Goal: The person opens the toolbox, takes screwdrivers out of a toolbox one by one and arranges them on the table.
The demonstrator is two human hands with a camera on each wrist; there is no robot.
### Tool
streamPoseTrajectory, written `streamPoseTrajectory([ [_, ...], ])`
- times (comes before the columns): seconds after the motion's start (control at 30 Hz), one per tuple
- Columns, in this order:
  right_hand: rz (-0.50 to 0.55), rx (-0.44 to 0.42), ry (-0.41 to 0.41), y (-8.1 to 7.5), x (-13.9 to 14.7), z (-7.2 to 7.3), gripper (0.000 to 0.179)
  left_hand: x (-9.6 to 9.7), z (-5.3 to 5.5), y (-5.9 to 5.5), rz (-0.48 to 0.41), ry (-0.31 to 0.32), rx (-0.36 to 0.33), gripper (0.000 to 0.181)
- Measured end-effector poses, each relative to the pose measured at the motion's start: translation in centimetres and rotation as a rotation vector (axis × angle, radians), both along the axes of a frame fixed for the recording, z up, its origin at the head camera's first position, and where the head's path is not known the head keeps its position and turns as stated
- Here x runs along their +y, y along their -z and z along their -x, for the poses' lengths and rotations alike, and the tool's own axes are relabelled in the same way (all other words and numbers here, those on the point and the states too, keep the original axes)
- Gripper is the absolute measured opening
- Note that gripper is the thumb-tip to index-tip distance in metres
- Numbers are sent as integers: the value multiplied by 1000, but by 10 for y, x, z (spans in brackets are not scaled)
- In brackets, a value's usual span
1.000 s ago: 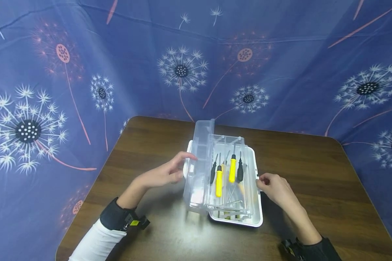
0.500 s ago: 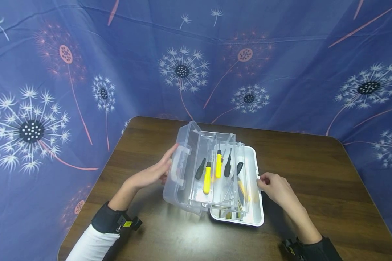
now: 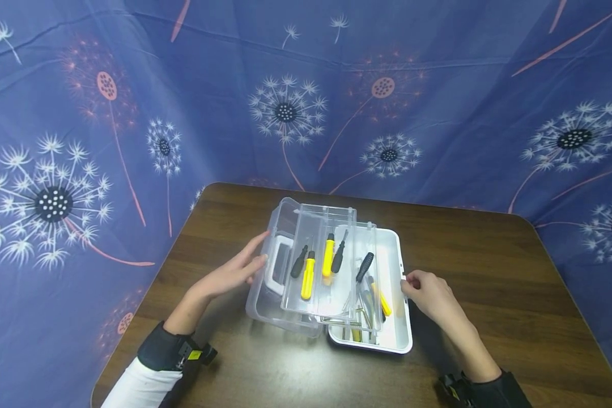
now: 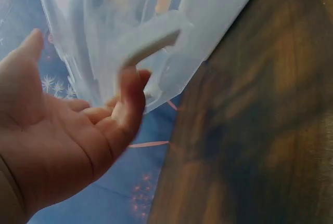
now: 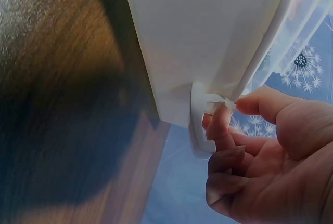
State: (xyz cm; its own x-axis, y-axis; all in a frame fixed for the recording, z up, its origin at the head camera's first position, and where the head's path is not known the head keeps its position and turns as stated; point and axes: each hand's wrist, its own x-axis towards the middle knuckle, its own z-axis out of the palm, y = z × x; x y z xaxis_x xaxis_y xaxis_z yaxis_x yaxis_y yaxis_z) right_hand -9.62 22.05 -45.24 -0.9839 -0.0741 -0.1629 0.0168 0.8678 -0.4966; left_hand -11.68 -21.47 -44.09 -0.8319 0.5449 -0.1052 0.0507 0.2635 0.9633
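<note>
A toolbox with a white base [image 3: 398,334] stands on the table, its clear lid [image 3: 259,297] swung over to the left. Clear trays [image 3: 320,311] are spread between lid and base, bearing yellow-handled screwdrivers [image 3: 307,280] and black-handled screwdrivers [image 3: 339,258]. My left hand [image 3: 226,276] touches the lid's left side, fingers mostly extended; in the left wrist view the fingers are by its white handle [image 4: 151,47]. At the right side of the base, my right hand [image 3: 432,292] pinches the rim and a white latch [image 5: 197,120]. Part of that grip is hidden from the head view.
Inside the base lie a black ribbed handle [image 3: 365,265], a yellow-handled tool [image 3: 383,300] and several metal pieces. The brown wooden table [image 3: 489,272] runs back to a blue dandelion-patterned cloth [image 3: 438,113].
The lid has swung left and down with my left hand, and the trays have shifted left, uncovering more of the base. My right hand has stayed at the base's right side.
</note>
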Motion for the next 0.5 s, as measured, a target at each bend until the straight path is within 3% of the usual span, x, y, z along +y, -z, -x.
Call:
streamPoseTrajectory([
  [0.27, -12, 9, 10, 1, -1, 0, 34, -2, 0, 9, 54, -93, -26, 68],
  [0.5, -12, 34, 9, 1, -2, 1, 32, -1, 3, 16, 124, -212, -27, 66],
])
